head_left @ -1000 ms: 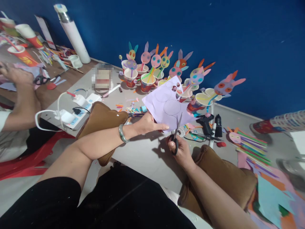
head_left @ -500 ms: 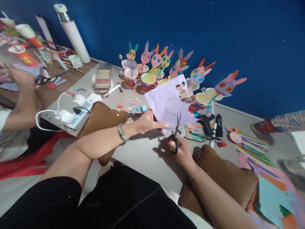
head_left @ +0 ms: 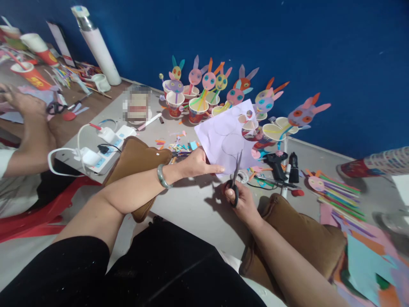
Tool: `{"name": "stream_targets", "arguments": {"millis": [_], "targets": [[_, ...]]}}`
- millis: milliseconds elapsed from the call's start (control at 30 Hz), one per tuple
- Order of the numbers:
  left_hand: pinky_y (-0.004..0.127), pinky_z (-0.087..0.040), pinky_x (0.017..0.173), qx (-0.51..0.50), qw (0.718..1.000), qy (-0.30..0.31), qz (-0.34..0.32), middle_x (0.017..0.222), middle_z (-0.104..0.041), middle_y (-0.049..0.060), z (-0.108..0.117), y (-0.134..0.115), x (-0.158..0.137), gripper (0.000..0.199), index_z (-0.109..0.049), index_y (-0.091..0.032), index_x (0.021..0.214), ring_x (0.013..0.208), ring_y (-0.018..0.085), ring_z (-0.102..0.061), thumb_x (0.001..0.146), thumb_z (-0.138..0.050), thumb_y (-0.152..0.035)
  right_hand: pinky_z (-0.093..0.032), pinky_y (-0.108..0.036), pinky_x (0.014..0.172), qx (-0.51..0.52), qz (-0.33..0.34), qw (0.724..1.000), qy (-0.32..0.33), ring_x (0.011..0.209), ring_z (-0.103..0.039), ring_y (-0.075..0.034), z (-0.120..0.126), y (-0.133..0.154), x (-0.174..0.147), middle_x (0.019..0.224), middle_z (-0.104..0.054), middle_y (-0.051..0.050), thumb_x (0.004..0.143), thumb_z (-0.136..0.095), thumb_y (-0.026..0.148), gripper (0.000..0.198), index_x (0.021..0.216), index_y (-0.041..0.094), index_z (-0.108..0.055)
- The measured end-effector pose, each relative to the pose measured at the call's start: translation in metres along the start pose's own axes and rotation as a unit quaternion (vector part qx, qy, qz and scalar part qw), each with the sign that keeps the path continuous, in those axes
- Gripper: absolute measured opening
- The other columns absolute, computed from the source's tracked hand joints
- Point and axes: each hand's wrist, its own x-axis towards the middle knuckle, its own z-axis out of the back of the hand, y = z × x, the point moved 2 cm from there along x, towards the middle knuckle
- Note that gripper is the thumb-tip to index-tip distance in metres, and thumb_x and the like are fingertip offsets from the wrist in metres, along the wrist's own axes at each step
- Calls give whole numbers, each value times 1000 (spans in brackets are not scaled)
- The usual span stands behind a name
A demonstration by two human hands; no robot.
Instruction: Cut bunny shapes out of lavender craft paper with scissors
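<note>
Pinched between the thumb and fingers of my left hand (head_left: 200,164) is a sheet of purple paper (head_left: 212,138), held up above the table by its lower left edge. Drawn circles show on it, and its right side has curved cut-outs. My right hand (head_left: 244,200) grips black-handled scissors (head_left: 235,181), fingers through the loops. The blades point up and lie against the lower part of the paper, beside a drawn circle. How far the blades are apart is hard to tell.
Behind the paper stand several paper cups (head_left: 198,111) with colourful rabbit-faced figures. A black glue gun (head_left: 277,165) and markers lie to the right. Brown cushions (head_left: 300,238) sit under both forearms. A power strip (head_left: 110,149) is at left, near another person's arm (head_left: 28,128).
The scissors have shifted slightly along the purple paper, and the sheet's lower right part has swung a little. Both hands keep their hold and have barely moved.
</note>
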Motion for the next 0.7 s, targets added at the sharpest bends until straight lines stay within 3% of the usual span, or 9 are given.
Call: {"name": "stream_targets", "arguments": {"millis": [167, 267, 467, 700], "targets": [[40, -55, 93, 19, 1000, -7, -22, 73, -68, 6, 0, 1, 0, 26, -63, -17, 77, 100, 25, -67, 67, -82, -34, -34, -27, 49, -2, 6, 1000, -9, 49, -38, -11, 1, 0, 0, 51, -46, 4, 76, -62, 78, 59, 66, 21, -53], [42, -55, 94, 5, 1000, -7, -28, 81, -71, 7, 1, -2, 1, 31, -65, -16, 84, 100, 26, -67, 65, -82, -32, -32, -27, 48, 0, 5, 1000, -6, 49, -36, -10, 2, 1, 0, 51, -45, 4, 76, -62, 79, 60, 66, 20, -52], [33, -54, 66, -12, 999, 26, 19, 64, -63, 3, 2, -4, 0, 31, -62, -15, 74, 65, 16, -60, 67, -82, -38, -30, -26, 46, 5, -2, 1000, -1, 48, -35, -10, 1, 2, 0, 52, -44, 4, 76, -62, 77, 59, 68, 20, -55], [25, -41, 52, 0, 999, 34, 30, 59, -59, 3, 3, -5, 0, 31, -59, -15, 61, 56, 10, -51, 70, -78, -36, -30, -26, 46, 7, -8, 1000, -3, 48, -36, -11, 1, 1, 0, 52, -44, 4, 77, -65, 73, 55, 67, 21, -54]]}}
